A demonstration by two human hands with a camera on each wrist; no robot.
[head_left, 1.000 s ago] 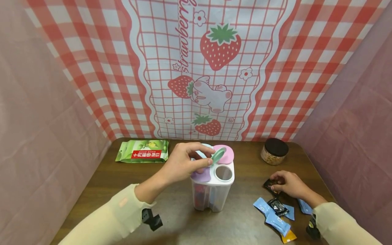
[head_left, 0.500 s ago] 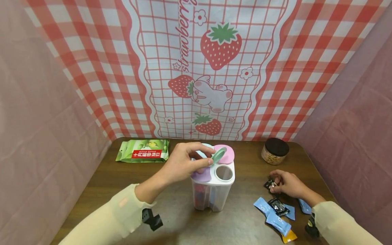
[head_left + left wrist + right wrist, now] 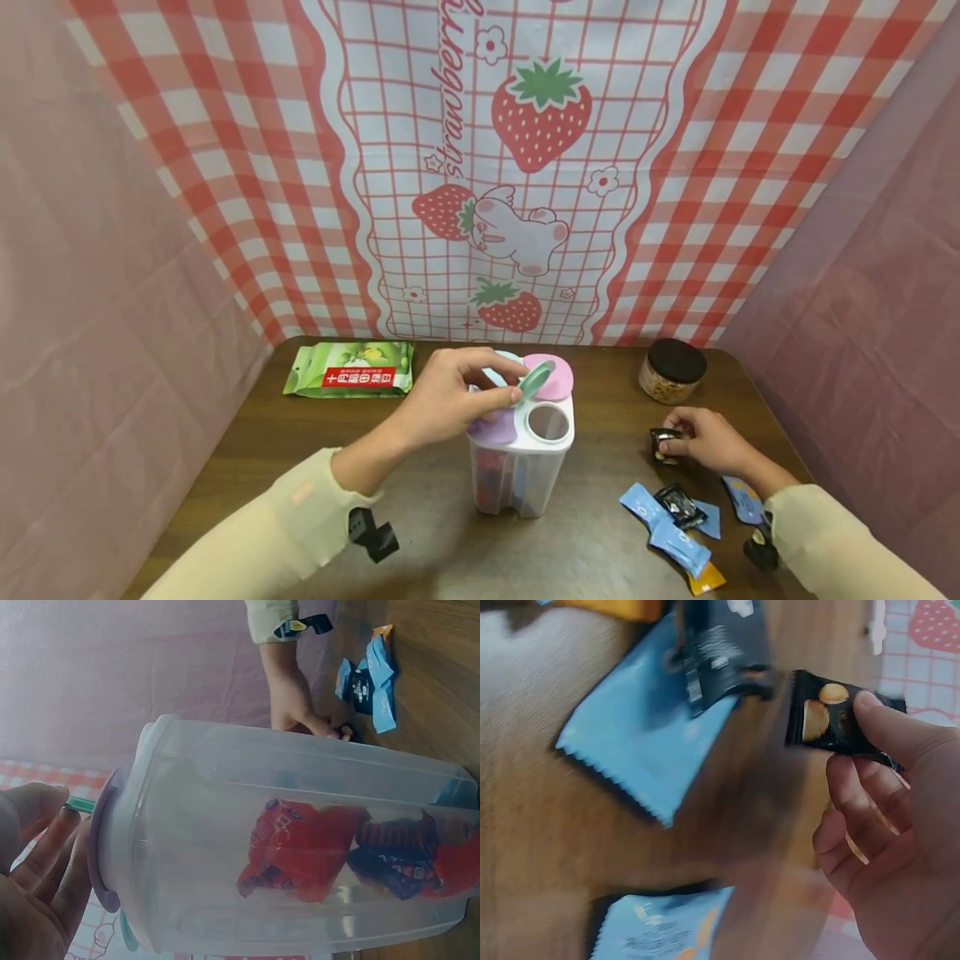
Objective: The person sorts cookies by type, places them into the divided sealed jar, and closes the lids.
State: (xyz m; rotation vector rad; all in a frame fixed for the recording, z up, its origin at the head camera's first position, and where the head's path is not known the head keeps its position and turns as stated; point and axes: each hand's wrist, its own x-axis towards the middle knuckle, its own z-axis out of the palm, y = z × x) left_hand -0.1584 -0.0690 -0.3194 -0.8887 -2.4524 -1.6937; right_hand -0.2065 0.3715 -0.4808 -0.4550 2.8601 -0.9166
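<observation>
My left hand (image 3: pixel 450 392) pinches the small green lid (image 3: pixel 536 382) of a clear storage container (image 3: pixel 517 487), holding it tilted up beside one round opening (image 3: pixel 548 423). Purple, blue and pink lids cover the other compartments. Red and blue packets (image 3: pixel 296 847) show through the container's wall in the left wrist view. On the right side of the table, my right hand (image 3: pixel 712 442) pinches a small black snack packet (image 3: pixel 836 716) between thumb and fingers. Light-blue packets (image 3: pixel 678 546), another black packet (image 3: pixel 680 505) and an orange one (image 3: pixel 705 579) lie just in front of that hand.
A green bag (image 3: pixel 348 370) with a red label lies at the back left of the wooden table (image 3: pixel 315 483). At the back right stands a jar (image 3: pixel 672 371) with a black lid. One more blue packet (image 3: pixel 742 500) lies near the right forearm.
My right hand has moved slightly back, and the black packet has gone from lying on the table to standing upright in its fingers. The left hand and green lid have stayed put.
</observation>
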